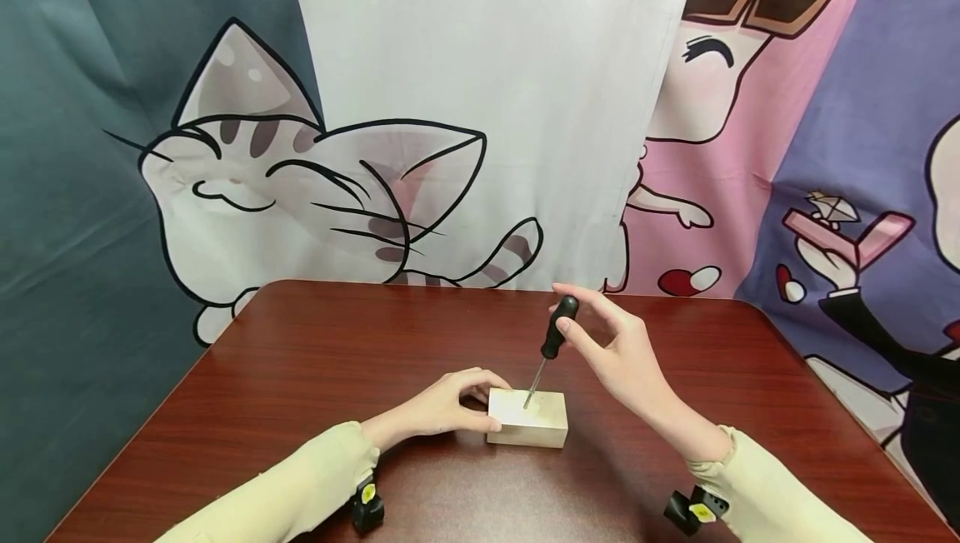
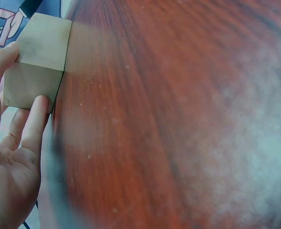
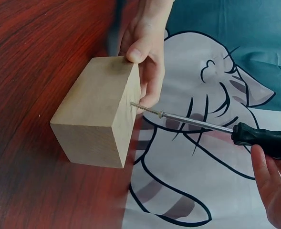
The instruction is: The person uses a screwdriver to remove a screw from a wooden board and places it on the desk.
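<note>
A pale wooden block (image 1: 527,422) lies on the table, and a screw (image 3: 147,109) stands in its top face with much of its thread showing. The black-handled screwdriver (image 1: 559,328) leans slightly, its shaft tip at the screw head in the right wrist view. My right hand (image 1: 626,357) holds the handle between thumb and fingers, the index finger reaching over its end. My left hand (image 1: 452,403) grips the left end of the block, thumb on the near side and fingers behind. In the left wrist view, fingertips (image 2: 41,103) press against the block's end.
The reddish-brown wooden table (image 1: 360,343) runs back to a hanging cloth (image 1: 495,35) printed with a cartoon cat and figures. A small black device (image 1: 367,510) sits at the left wrist, and another black device (image 1: 693,511) at the right.
</note>
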The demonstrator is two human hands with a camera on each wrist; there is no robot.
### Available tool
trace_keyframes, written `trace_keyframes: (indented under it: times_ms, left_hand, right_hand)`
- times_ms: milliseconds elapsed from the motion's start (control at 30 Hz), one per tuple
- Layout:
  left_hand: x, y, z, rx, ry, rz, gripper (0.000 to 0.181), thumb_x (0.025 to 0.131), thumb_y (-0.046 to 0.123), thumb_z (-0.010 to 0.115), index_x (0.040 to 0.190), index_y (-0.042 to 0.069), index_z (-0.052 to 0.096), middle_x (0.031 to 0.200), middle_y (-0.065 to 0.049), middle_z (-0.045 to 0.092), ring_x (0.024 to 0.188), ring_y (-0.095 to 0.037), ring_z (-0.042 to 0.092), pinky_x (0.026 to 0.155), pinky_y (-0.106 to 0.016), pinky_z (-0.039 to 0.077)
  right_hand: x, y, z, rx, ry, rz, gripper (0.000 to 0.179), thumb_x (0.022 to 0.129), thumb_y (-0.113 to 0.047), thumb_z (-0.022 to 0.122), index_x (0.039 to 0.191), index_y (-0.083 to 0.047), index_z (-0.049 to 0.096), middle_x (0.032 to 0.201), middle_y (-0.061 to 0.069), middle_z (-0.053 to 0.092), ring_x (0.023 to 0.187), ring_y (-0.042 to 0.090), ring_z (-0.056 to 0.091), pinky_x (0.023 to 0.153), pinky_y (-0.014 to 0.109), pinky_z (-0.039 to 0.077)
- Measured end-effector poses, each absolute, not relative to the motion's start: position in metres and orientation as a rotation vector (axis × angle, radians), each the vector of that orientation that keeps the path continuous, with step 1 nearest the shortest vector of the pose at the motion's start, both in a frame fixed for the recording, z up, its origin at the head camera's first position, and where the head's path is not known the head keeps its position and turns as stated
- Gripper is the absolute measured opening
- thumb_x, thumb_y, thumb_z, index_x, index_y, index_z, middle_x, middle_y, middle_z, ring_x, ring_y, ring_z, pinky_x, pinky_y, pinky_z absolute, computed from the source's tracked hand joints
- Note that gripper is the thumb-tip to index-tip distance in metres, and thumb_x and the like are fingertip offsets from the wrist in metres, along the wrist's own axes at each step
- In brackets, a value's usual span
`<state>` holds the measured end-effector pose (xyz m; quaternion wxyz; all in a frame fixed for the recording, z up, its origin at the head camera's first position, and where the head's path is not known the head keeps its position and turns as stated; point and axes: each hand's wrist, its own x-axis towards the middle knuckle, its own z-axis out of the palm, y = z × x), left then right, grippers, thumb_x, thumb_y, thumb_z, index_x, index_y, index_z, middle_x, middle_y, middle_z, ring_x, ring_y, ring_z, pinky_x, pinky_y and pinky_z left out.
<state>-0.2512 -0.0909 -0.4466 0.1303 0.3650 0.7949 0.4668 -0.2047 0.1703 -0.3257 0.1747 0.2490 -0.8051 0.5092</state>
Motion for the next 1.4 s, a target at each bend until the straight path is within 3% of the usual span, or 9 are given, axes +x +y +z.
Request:
trace_keyframes:
  times_ms: [533, 633, 867, 1200, 1400]
  left_hand:
    - [-0.251, -0.0901, -0.4481, 1.031, 2.307, 1.375, 0.043, 0.083, 0.023, 0.08, 0.122, 0.028, 0.064, 0.108, 0.005, 0.066, 0.098, -0.008, 0.065, 0.092, -0.034, 0.055]
    - [-0.251, -0.0901, -0.4481, 1.031, 2.31, 1.375, 0.042, 0.083, 0.024, 0.08, 0.122, 0.028, 0.064, 0.107, 0.005, 0.066, 0.098, -0.008, 0.064, 0.092, -0.033, 0.054]
    - [-0.2505, -0.091, -0.4461, 1.045, 2.305, 1.361, 0.04, 0.084, 0.03, 0.079, 0.121, 0.031, 0.064, 0.108, 0.006, 0.066, 0.099, -0.006, 0.064, 0.092, -0.027, 0.053]
    - [-0.2479, -0.0902, -0.4424, 1.038, 2.317, 1.349, 0.042, 0.083, 0.03, 0.08, 0.122, 0.031, 0.063, 0.109, 0.009, 0.066, 0.1, -0.005, 0.063, 0.093, -0.027, 0.053]
    - [-0.2488, -0.0904, -0.4437, 1.042, 2.318, 1.351, 0.042, 0.083, 0.03, 0.08, 0.121, 0.031, 0.063, 0.109, 0.008, 0.066, 0.1, -0.005, 0.063, 0.092, -0.027, 0.053]
  right_hand:
    - [-0.2088, 0.1702, -0.3257, 0.761, -2.273, 1.522, 0.04, 0.1, -0.007, 0.056, 0.137, -0.023, 0.057, 0.119, 0.01, 0.071, 0.099, 0.007, 0.071, 0.082, 0.026, 0.059]
    - [-0.2091, 0.1705, -0.3257, 0.744, -2.276, 1.516, 0.039, 0.098, -0.009, 0.06, 0.135, -0.023, 0.058, 0.113, 0.009, 0.071, 0.094, 0.008, 0.072, 0.079, 0.027, 0.06]
    - [-0.2091, 0.1678, -0.3274, 0.695, -2.263, 1.458, 0.039, 0.092, -0.015, 0.071, 0.128, -0.025, 0.061, 0.091, 0.003, 0.064, 0.064, 0.01, 0.07, 0.065, 0.027, 0.06]
    - [-0.2133, 0.172, -0.3294, 0.552, -2.223, 1.488, 0.031, 0.09, -0.019, 0.073, 0.12, -0.016, 0.064, 0.078, 0.005, 0.059, 0.064, 0.01, 0.07, 0.065, 0.028, 0.059]
    - [-0.2134, 0.1752, -0.3283, 0.54, -2.226, 1.491, 0.03, 0.091, -0.019, 0.072, 0.12, -0.019, 0.064, 0.077, 0.007, 0.06, 0.064, 0.012, 0.071, 0.065, 0.026, 0.057]
